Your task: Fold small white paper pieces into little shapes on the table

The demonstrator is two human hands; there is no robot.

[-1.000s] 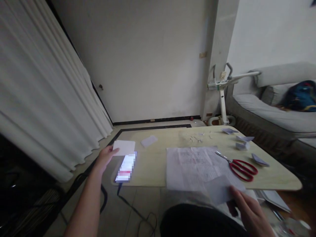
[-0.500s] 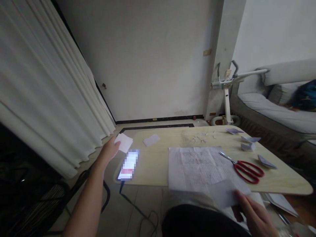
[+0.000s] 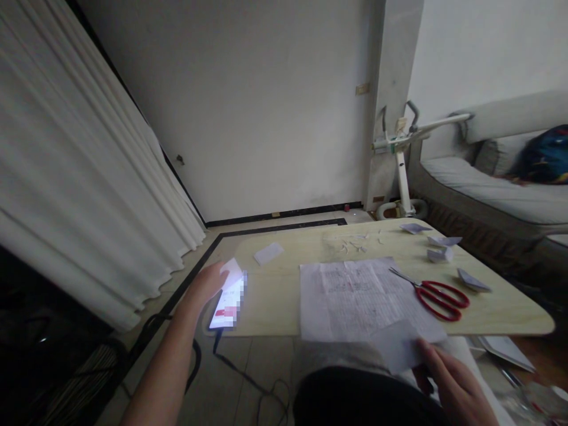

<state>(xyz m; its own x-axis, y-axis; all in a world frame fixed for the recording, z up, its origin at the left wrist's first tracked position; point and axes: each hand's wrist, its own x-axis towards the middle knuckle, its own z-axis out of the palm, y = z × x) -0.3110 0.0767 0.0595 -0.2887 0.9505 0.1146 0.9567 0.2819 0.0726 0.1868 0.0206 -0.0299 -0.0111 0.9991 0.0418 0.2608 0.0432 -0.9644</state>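
At the table's left end, my left hand [image 3: 208, 288] is closed on a small white piece of paper [image 3: 232, 271]. That paper overlaps the top of a lit phone [image 3: 226, 310], and whether they touch I cannot tell. My right hand [image 3: 450, 373] pinches a pale paper rectangle [image 3: 394, 346] between thumb and fingers at the near edge. This rectangle hangs partly over a large printed sheet [image 3: 346, 299]. Red-handled scissors [image 3: 439, 300] rest with their blades on the sheet's right side. Another white paper piece [image 3: 268, 253] lies beyond the phone.
Several folded papers [image 3: 440, 254] sit along the right side of the wooden table [image 3: 275, 302]. Thin paper scraps [image 3: 352, 244] lie at the back. A cable [image 3: 239, 370] runs down from the phone. White curtain [image 3: 110, 165] at left, sofa [image 3: 479, 183] at right.
My left hand has moved right and down with its paper, which now covers the phone's upper end. My right hand keeps its hold almost unmoved. The whole view has shifted slightly.
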